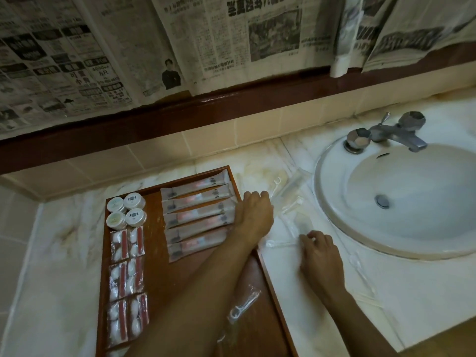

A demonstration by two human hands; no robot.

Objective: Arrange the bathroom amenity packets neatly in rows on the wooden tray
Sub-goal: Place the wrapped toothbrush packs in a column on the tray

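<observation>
The wooden tray (159,279) lies on the marble counter. On it are several long toothbrush packets (198,215) in a column, several round lidded pots (126,208) and several cotton-bud packets (126,276) in two columns. One clear floss-pick packet (243,306) lies on the tray's near right part. My left hand (253,212) reaches across the tray's right edge, its fingers curled onto the loose clear packets (291,194) on the counter. My right hand (319,253) pinches the end of another clear packet (280,244) on the counter.
A white sink (332,161) with a metal faucet (394,132) sits right of the packets. More clear packets (360,269) lie along the sink's front rim. Behind the counter are a tiled backsplash and a wall (231,34) covered in newspaper.
</observation>
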